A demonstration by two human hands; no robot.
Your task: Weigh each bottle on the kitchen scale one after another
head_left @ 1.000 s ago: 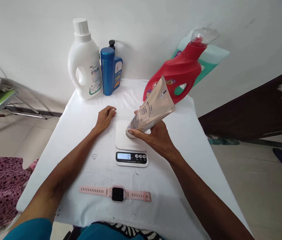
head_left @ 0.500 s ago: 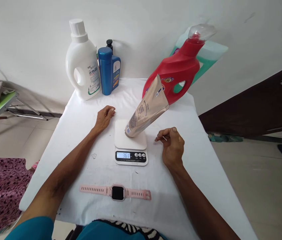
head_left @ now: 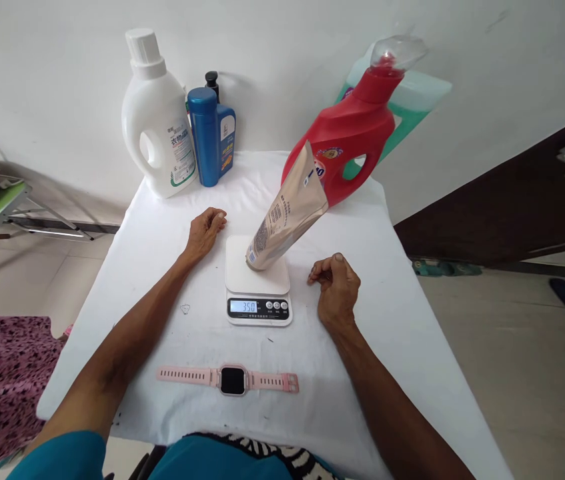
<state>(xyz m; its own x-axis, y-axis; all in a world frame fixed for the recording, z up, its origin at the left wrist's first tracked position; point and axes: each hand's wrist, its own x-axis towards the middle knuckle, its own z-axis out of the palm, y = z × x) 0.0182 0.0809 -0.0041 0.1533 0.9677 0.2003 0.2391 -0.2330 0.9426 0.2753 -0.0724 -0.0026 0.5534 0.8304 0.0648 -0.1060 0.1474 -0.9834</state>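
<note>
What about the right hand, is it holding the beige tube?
No, white cloth shows between the right hand and the scale on which the beige tube rests.

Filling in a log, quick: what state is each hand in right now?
Left hand: partly open, loosely curled, holding nothing visible.
Right hand: partly open, holding nothing visible, apart from the tan tube.

The tube [head_left: 287, 217] looks glossy plastic, the tablecloth [head_left: 322, 407] matt fabric.
</note>
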